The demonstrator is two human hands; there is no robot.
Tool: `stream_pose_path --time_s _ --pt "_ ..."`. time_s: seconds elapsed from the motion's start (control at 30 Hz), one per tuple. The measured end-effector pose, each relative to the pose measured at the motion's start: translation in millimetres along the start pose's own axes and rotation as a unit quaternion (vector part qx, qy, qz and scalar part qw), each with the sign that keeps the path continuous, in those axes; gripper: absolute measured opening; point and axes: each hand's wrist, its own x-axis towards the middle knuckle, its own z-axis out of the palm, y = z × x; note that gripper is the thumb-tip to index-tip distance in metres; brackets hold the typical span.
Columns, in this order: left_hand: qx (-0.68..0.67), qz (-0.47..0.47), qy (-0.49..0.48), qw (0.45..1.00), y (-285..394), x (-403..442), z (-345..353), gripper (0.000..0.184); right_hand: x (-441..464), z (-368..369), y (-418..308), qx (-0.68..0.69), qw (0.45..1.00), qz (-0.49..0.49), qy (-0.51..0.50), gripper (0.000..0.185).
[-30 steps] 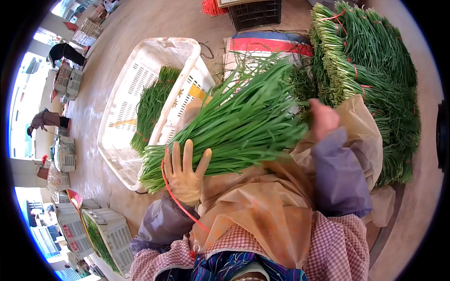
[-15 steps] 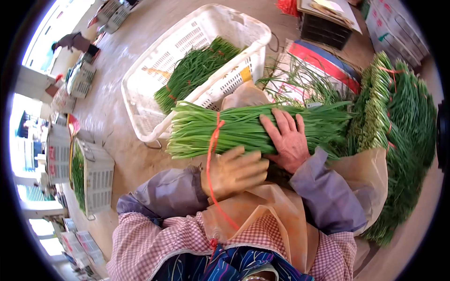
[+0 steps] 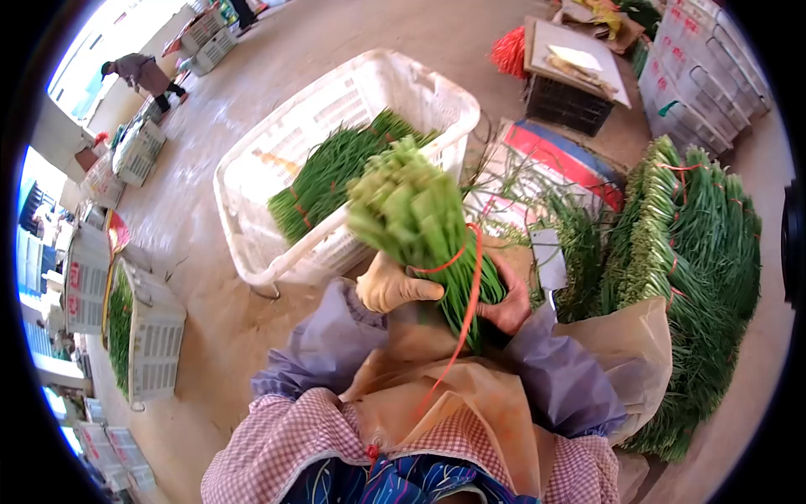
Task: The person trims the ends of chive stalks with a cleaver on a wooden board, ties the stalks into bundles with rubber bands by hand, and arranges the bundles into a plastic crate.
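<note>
A bundle of garlic chives (image 3: 420, 206) stands tilted before me, its pale cut ends up and blurred, its green leaves down by my lap. Red string (image 3: 474, 286) circles it, and a long tail of the string runs down over my apron. My left hand (image 3: 390, 284), in a tan glove, grips the bundle's left side with the thumb laid toward the string. On the right side my bare right hand (image 3: 505, 298) holds the leaves; some of its fingers are hidden behind them. Just right of that hand lies a flat grey metal blade (image 3: 550, 259).
Tied chive bundles (image 3: 336, 176) lie in a white plastic crate (image 3: 252, 260) ahead. More bundles (image 3: 705, 244) are piled at my right. Loose leaves cover a printed sack (image 3: 537, 151). Crates (image 3: 155, 336) line the left, where another person (image 3: 143, 76) bends over.
The bundle has turned from lying flat across my lap to standing tilted, cut ends up. My left hand has closed on it, and my right hand has moved down its side. The metal blade is now uncovered.
</note>
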Motion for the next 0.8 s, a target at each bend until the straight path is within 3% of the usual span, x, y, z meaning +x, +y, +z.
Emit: stream_pose_path --time_s 0.03,0.1,0.17,0.23,0.27,0.33,0.43,0.47,0.5,0.57,0.6,0.63,0.7,0.73,0.8 --pt "-0.061 0.047 0.023 0.997 -5.9 13.5 11.3 0.09 -2.1 4.2 -22.3 0.039 0.999 -0.01 0.005 0.092" --pt "-0.063 0.052 0.034 0.996 8.9 34.2 26.5 0.085 -5.6 6.0 -40.9 0.072 0.997 -0.022 -0.008 0.09" --pt "-0.074 0.027 0.042 0.996 12.6 46.7 31.6 0.077 -5.2 3.6 -30.3 0.02 0.999 -0.049 0.006 0.09" --pt "-0.101 0.029 0.053 0.993 7.2 55.0 38.5 0.075 -6.7 -12.0 -49.6 -0.139 0.989 -0.048 -0.009 0.093" --pt "-0.113 0.028 0.06 0.991 5.3 58.2 40.6 0.074 -10.6 -15.0 -66.7 -0.259 0.963 -0.07 0.039 0.087" --pt "-0.103 0.037 0.08 0.991 8.1 62.6 43.2 0.071 -19.6 -19.3 -98.3 -0.484 0.859 -0.11 0.128 0.074" --pt "-0.107 0.025 0.091 0.99 2.7 64.2 42.1 0.064 -31.1 -6.5 -122.7 -0.507 0.839 -0.166 0.107 0.05" --pt "-0.125 0.006 0.083 0.989 5.4 66.5 44.9 0.066 -32.2 2.4 -132.0 -0.486 0.853 -0.173 0.071 0.033" --pt "-0.138 -0.005 0.085 0.987 8.8 67.9 43.5 0.068 -26.1 7.9 -127.6 -0.371 0.885 -0.275 0.057 0.032" --pt "-0.07 0.041 0.129 0.988 -5.8 68.2 45.8 0.081 -17.9 11.2 -125.9 -0.332 0.857 -0.386 0.079 0.045" --pt "-0.066 -0.036 0.109 0.991 12.0 64.7 48.5 0.087 -17.2 10.6 -136.5 -0.319 0.88 -0.327 0.129 0.058" --pt "-0.007 -0.008 0.159 0.987 6.0 62.9 53.4 0.094 -4.0 10.2 -139.3 -0.285 0.898 -0.301 0.149 0.067" --pt "-0.069 0.034 0.155 0.985 1.1 65.2 59.5 0.104 26.7 4.7 -138.2 -0.199 0.923 -0.281 0.174 0.082" --pt "-0.077 0.047 0.124 0.988 7.1 66.5 58.3 0.105 36.7 -0.2 -131.9 -0.187 0.953 -0.209 0.113 0.098" --pt "-0.122 0.063 0.106 0.985 18.9 67.5 64.0 0.103 39.4 -20.5 -89.3 -0.108 0.983 -0.141 0.051 0.099"
